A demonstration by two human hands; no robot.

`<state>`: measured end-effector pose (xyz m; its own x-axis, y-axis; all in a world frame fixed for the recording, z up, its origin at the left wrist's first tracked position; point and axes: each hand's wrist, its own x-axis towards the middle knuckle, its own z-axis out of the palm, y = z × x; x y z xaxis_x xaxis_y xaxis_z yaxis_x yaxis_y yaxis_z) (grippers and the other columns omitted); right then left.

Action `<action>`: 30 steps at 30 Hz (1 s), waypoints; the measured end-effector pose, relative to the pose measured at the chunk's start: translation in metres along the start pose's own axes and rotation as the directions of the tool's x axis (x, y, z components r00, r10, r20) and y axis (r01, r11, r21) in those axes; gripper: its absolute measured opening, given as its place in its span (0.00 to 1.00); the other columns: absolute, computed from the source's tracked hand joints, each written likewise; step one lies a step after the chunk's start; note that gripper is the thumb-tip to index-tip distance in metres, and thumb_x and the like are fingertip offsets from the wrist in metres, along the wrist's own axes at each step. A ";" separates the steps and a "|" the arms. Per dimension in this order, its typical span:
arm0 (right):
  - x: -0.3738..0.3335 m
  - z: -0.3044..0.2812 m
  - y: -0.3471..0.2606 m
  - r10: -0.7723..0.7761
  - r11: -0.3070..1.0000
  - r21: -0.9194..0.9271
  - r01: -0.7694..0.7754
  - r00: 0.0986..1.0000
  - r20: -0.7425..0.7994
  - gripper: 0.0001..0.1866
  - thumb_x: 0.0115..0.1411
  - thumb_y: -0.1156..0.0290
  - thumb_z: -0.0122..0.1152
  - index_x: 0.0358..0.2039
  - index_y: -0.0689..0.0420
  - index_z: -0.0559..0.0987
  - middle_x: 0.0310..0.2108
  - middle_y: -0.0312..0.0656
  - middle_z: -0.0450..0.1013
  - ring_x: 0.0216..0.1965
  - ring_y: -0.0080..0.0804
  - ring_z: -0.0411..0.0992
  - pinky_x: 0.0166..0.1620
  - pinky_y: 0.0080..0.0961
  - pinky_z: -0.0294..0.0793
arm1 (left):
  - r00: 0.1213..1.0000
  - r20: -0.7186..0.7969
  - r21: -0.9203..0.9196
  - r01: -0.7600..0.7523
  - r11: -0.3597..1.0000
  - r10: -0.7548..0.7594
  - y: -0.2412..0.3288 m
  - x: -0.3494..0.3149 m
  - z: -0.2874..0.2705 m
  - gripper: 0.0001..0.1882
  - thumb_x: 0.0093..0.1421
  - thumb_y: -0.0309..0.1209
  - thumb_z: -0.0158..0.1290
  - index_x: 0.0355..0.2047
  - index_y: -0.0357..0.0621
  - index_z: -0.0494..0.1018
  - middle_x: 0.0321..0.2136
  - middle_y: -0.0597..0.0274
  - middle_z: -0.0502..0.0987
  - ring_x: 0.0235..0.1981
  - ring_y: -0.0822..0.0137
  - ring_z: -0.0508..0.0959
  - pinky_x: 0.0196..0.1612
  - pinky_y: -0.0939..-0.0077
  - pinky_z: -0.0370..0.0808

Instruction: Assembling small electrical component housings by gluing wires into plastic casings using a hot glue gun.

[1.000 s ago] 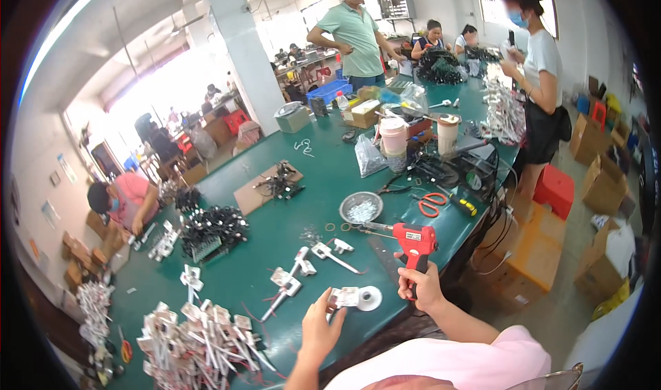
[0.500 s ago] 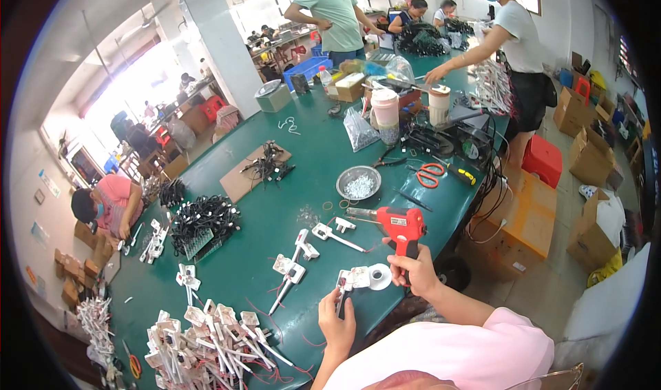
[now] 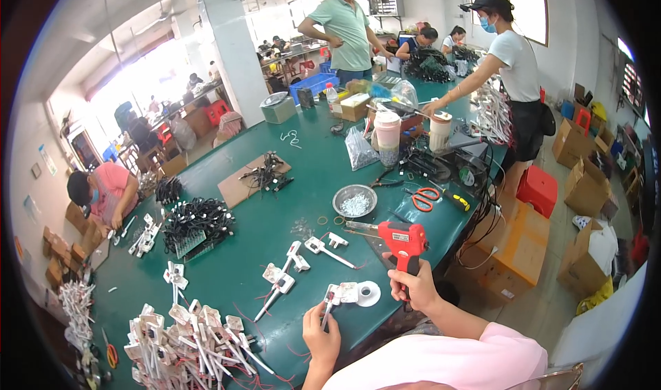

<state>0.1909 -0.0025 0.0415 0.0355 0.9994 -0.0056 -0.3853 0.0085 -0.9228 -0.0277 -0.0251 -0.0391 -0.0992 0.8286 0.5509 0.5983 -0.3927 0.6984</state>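
My right hand (image 3: 416, 285) is wrapped round the black handle of a red soldering gun (image 3: 403, 238), whose metal nose points left above the table. With its fingers closed, my left hand (image 3: 321, 335) grips a white plastic fitting (image 3: 333, 295) by its stem, near the table edge. Just right of the fitting lies a white ring-shaped spool (image 3: 369, 293). Beyond my left hand, similar white fittings (image 3: 279, 281) with stems and thin red wires rest on the green table (image 3: 261, 224). Many more are heaped in a pile (image 3: 186, 342) at the near left.
A metal bowl (image 3: 354, 202) of small white pieces sits beyond the gun, near orange-handled scissors (image 3: 425, 199). Black cables (image 3: 198, 224) are bundled at the left. Tumblers (image 3: 387, 138) stand farther back. Co-workers are around the table; cardboard boxes (image 3: 513, 245) line the right-hand floor.
The view has shifted slightly. My left hand and the white fitting sit a little lower and farther left in the picture; the soldering gun stays raised in my right hand.
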 end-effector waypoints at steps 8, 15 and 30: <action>0.001 -0.025 0.001 -0.013 1.000 0.017 0.013 1.000 -0.001 0.21 0.55 0.78 0.56 0.50 0.68 0.69 0.12 0.38 0.67 0.09 0.21 0.61 0.15 0.18 0.58 | 0.997 0.045 0.055 0.063 0.996 -0.066 0.001 0.005 0.004 0.18 0.50 0.17 0.52 0.43 0.33 0.72 0.36 0.49 0.74 0.32 0.55 0.75 0.36 0.65 0.72; 0.007 -0.051 -0.002 -0.026 0.999 0.044 0.026 1.000 0.002 0.21 0.56 0.78 0.55 0.50 0.67 0.69 0.13 0.38 0.67 0.10 0.20 0.61 0.15 0.18 0.59 | 0.996 0.029 0.104 0.086 0.991 -0.090 0.005 0.009 0.006 0.16 0.50 0.17 0.53 0.42 0.33 0.71 0.33 0.51 0.74 0.29 0.58 0.74 0.31 0.69 0.72; 0.048 -0.067 -0.009 0.108 0.980 0.163 -0.112 0.994 0.034 0.22 0.53 0.79 0.56 0.50 0.71 0.68 0.12 0.40 0.67 0.09 0.22 0.61 0.16 0.20 0.62 | 0.992 -0.015 0.220 0.126 0.967 -0.125 -0.003 -0.001 0.002 0.13 0.48 0.17 0.52 0.36 0.35 0.71 0.24 0.55 0.70 0.22 0.66 0.69 0.28 0.73 0.67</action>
<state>0.2582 0.0429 0.0239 -0.0374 0.9950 -0.0921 -0.5324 -0.0978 -0.8408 -0.0276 -0.0241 -0.0429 -0.1851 0.8654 0.4656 0.7411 -0.1882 0.6445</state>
